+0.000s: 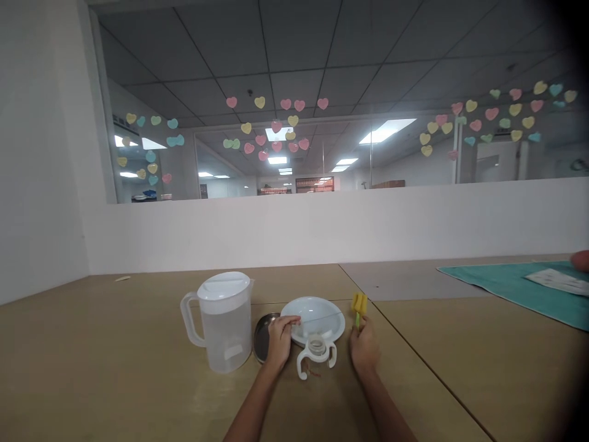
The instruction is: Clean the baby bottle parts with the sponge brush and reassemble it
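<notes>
My left hand (278, 344) is closed on the left rim of a white bowl (338, 328), its fingertips over the edge. A dark, shiny round dish (261, 341) lies just left of that hand, partly hidden behind it. In my right hand (365, 348) is a sponge brush (359, 304) with a yellow head and green handle, held upright beside the bowl's right side. Between my hands, at the bowl's near edge, stands a white two-handled ring piece (316, 348) with a clear round part in its middle. Something small and reddish lies beneath it.
A translucent lidded pitcher (225, 331) stands on the table (119, 368) to the left. At the far right lies a teal cloth (497, 279) with a pale patterned piece (559, 281) on it. Another person's fingertip (580, 261) shows there. A white wall (276, 236) closes off the back.
</notes>
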`<state>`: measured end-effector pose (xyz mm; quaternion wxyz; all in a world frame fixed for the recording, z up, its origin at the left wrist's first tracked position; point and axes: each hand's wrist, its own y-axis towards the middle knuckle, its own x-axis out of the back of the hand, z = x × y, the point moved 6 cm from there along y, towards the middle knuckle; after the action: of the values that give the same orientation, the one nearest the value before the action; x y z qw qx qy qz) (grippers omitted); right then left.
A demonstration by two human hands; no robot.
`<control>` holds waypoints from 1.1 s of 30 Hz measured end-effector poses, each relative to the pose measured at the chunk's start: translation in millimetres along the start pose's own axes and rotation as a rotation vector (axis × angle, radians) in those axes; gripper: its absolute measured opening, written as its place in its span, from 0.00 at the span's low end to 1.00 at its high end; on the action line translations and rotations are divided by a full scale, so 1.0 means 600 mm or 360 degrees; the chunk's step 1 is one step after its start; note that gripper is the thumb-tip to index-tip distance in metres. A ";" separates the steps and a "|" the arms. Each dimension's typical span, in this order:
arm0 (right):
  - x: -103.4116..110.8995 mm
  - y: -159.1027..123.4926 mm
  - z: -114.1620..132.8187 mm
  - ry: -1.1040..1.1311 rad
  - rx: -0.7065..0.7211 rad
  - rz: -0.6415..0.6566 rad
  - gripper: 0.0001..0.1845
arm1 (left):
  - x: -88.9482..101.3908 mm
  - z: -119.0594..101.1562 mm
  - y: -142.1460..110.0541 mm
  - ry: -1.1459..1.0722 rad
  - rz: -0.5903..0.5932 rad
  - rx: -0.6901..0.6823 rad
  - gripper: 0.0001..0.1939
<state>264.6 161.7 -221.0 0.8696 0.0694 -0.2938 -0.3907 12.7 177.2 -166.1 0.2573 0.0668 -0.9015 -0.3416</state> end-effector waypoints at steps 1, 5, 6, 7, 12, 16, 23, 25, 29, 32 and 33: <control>0.004 -0.002 0.002 -0.0009 -0.0033 -0.0032 0.27 | 0.000 0.007 -0.002 -0.0067 -0.0046 -0.0004 0.19; 0.020 -0.013 0.015 0.0012 -0.0020 -0.0215 0.27 | -0.002 0.022 -0.009 -0.0259 -0.0143 0.0028 0.17; 0.022 -0.016 0.019 0.0019 0.0025 -0.0255 0.27 | -0.001 0.022 -0.012 -0.0275 -0.0148 0.0033 0.17; 0.023 -0.020 0.023 0.0028 0.0097 -0.0291 0.28 | 0.000 0.022 -0.015 -0.0275 -0.0158 0.0038 0.16; 0.017 -0.033 0.043 0.0117 0.0621 -0.0299 0.35 | 0.014 0.014 -0.026 -0.0135 -0.0279 0.0013 0.15; 0.010 -0.033 0.042 0.0150 0.0841 -0.0153 0.34 | 0.014 0.004 -0.030 -0.0008 -0.0265 -0.0061 0.14; 0.004 -0.041 0.045 0.0095 0.0898 0.0035 0.28 | 0.015 -0.006 -0.036 0.0139 -0.0286 -0.0050 0.13; 0.007 -0.049 0.055 0.0083 0.1003 0.0030 0.26 | 0.013 -0.004 -0.036 0.0112 -0.0277 -0.0013 0.13; 0.016 -0.057 0.066 0.0083 0.1147 -0.0003 0.23 | 0.010 -0.003 -0.036 0.0101 -0.0297 -0.0002 0.13; 0.020 -0.056 0.065 0.0029 0.1130 -0.0036 0.21 | 0.010 -0.004 -0.036 0.0114 -0.0295 -0.0007 0.14; 0.021 -0.055 0.065 0.0013 0.1123 -0.0037 0.21 | 0.011 -0.005 -0.036 0.0123 -0.0293 -0.0003 0.14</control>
<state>228.0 134.2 -194.8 0.7887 0.3706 -0.4064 -0.2746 7.5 157.1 -175.7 0.2595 0.1623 -0.8806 -0.3618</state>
